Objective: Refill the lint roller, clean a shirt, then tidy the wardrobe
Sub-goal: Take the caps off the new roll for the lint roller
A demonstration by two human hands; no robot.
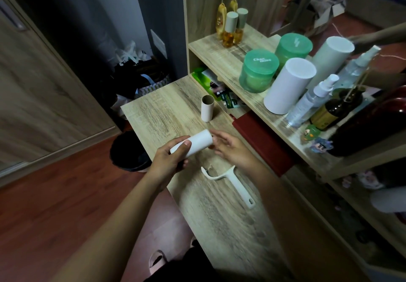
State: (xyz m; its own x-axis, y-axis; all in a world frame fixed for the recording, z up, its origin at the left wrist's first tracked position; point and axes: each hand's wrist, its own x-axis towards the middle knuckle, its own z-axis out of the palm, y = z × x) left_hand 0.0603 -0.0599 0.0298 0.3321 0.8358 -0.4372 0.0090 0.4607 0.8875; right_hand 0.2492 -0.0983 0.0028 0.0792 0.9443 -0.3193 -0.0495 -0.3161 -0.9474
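Note:
My left hand (169, 161) grips a white refill roll (198, 143) above the wooden table (219, 211), thumb across its side. My right hand (232, 150) is at the roll's right end, fingers loosely curved and touching it. The white lint roller handle (235, 183) lies bare on the table just below my hands, its curved arm pointing left. An empty cardboard core (207, 108) stands upright on the table farther back.
A dark red case (263, 141) lies at the table's right edge under the shelf. The shelf (222, 62) carries green jars (259, 71), white cylinders (287, 85), spray bottles and amber bottles. A black bin (126, 152) stands on the floor left of the table.

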